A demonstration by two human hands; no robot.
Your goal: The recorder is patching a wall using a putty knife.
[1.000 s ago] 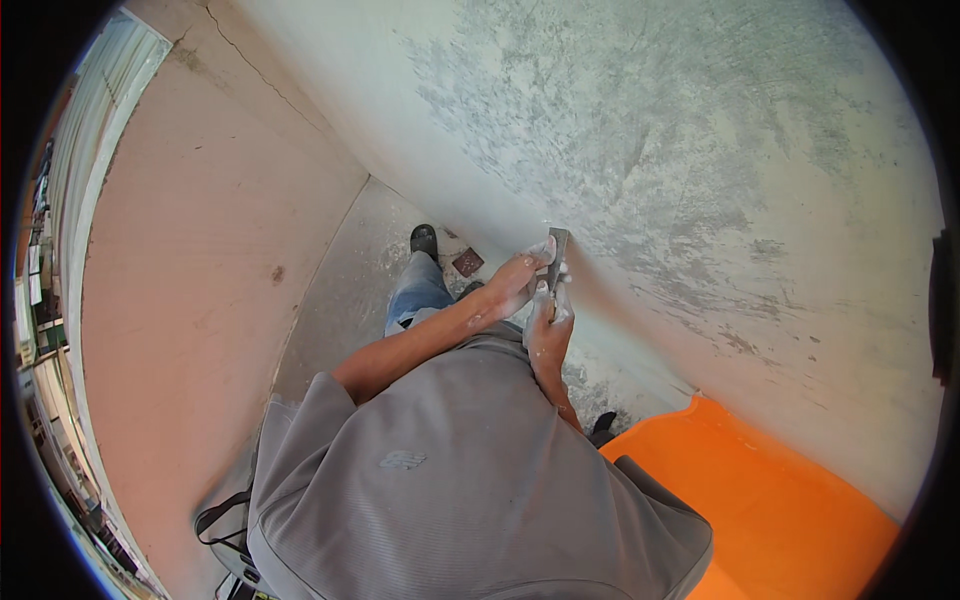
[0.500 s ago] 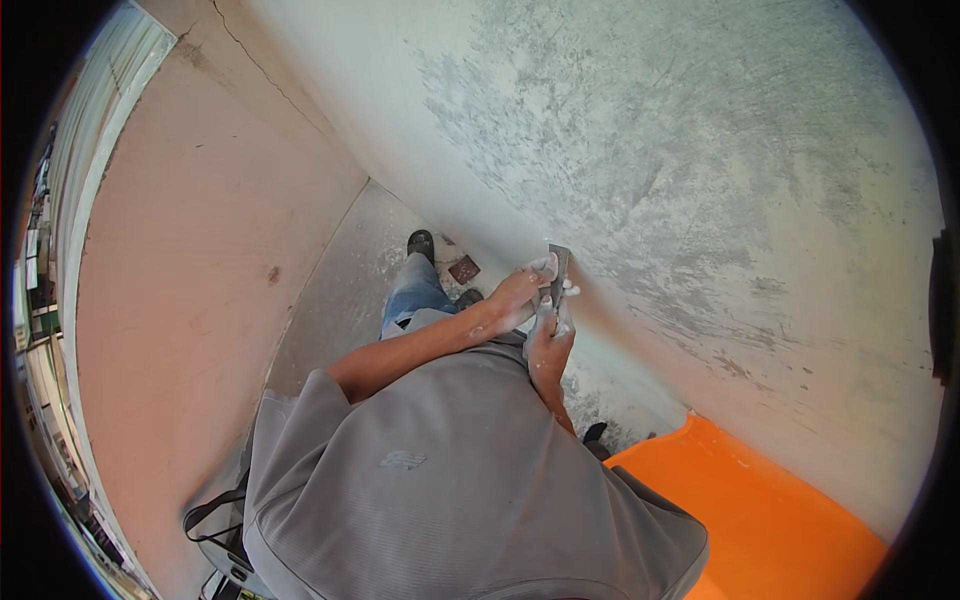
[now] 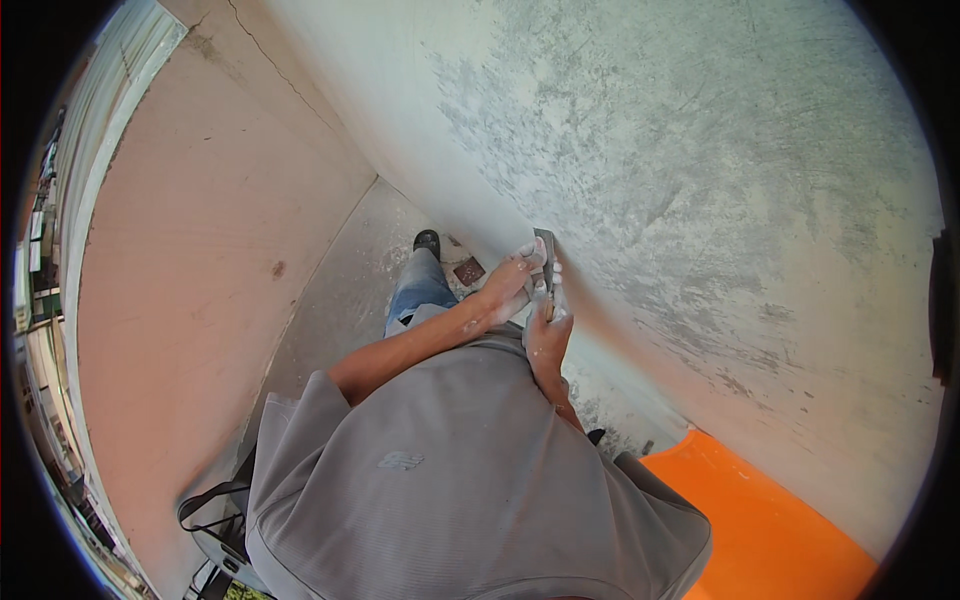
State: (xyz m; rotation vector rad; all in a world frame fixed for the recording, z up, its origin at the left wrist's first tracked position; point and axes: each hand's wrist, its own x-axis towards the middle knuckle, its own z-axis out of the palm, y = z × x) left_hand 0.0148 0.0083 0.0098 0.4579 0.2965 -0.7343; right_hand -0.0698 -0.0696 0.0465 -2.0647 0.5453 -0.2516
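In front of my waist, close to the wall, both hands meet on a narrow, flat grey tool (image 3: 546, 247). It looks like a scraper or filling blade, though fingers hide much of it. My left hand (image 3: 512, 282) comes at it from the left, fingers closed on its upper part. From below, my right hand (image 3: 547, 335) grips the lower part, fingers wrapped round it. White powder or paste coats the fingers of both hands. Grey patches and scuffs cover the pale wall (image 3: 660, 150) beside them.
A pinkish wall panel (image 3: 210, 220) with a crack stands on the left. Below are the dusty floor (image 3: 335, 260) and a small dark red square piece (image 3: 468, 271). An orange surface (image 3: 760, 520) lies at lower right. A black strap (image 3: 205, 500) shows at lower left.
Both hands and the grey tool have shifted slightly up and left, and the tool now shows more edge-on. The view has moved a little, and less of the orange surface shows.
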